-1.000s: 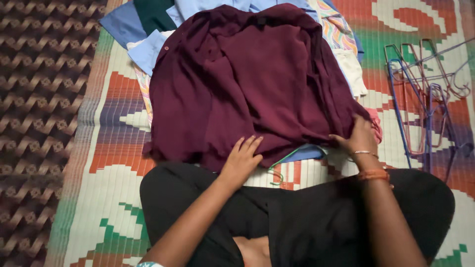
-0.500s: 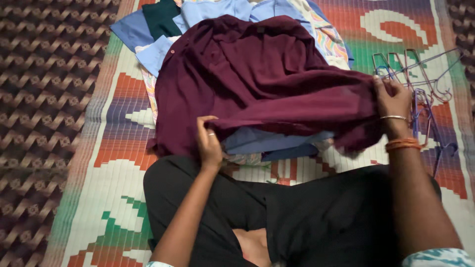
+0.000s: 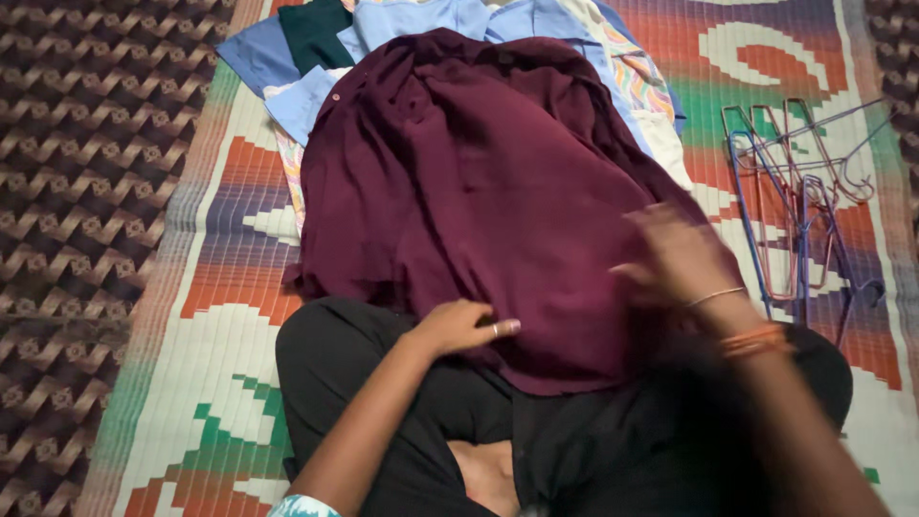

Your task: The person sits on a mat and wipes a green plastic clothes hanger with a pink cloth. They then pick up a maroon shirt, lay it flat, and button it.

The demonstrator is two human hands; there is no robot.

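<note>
A large maroon garment (image 3: 479,182) lies spread over a pile of clothes and reaches down onto my lap. My left hand (image 3: 461,325) rests at its lower left hem with the fingers curled on the cloth. My right hand (image 3: 678,257) is blurred with motion at the garment's lower right edge; bangles ring that wrist. Whether this hand grips the cloth cannot be told. My crossed legs in black trousers (image 3: 383,393) fill the bottom of the view.
Under the maroon garment lie light blue shirts (image 3: 412,17), a dark green piece (image 3: 308,33) and a patterned cloth (image 3: 639,72). Several wire hangers (image 3: 795,191) lie in a heap to the right. All sits on a colourful woven mat (image 3: 230,287); a brown patterned carpet (image 3: 86,191) borders it on the left.
Half a second ago both hands held the maroon garment's hem lifted and stretched wide. Now the cloth is down over my lap, and the right hand has swung back in from the hangers.
</note>
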